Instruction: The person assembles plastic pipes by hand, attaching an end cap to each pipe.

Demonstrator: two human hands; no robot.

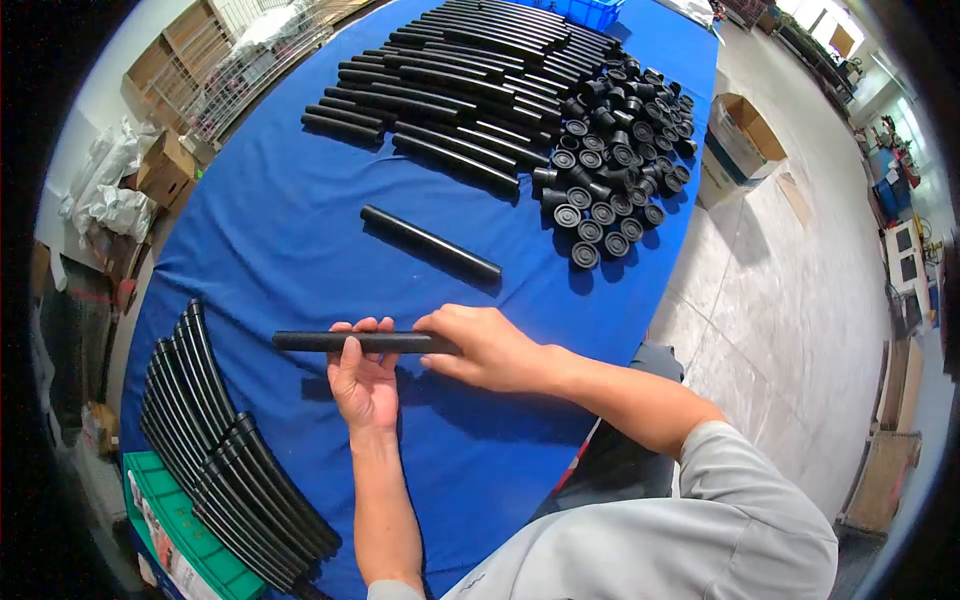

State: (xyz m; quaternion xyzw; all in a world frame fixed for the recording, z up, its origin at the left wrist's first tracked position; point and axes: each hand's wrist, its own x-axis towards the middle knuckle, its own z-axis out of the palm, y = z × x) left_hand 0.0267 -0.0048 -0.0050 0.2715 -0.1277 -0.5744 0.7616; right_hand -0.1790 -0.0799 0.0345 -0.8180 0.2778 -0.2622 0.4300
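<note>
A straight black tube (310, 341) is held level above the blue cloth, crosswise before me. My left hand (368, 385), palm up, is closed around its middle with the thumb in front and the fingers behind. My right hand (492, 348) is wrapped over the tube's right end from above, so that end is hidden. Whether a cap sits inside my right palm cannot be seen. Just beyond my hands, one loose black tube (430, 243) lies slanted on the cloth.
Rows of black tubes (450, 95) cover the table's far part, beside a heap of round black caps (610, 165). At the left lie stacked tubes (225, 440) with wider ends, by a green crate (190, 535). A cardboard box (740, 150) stands on the floor at the right.
</note>
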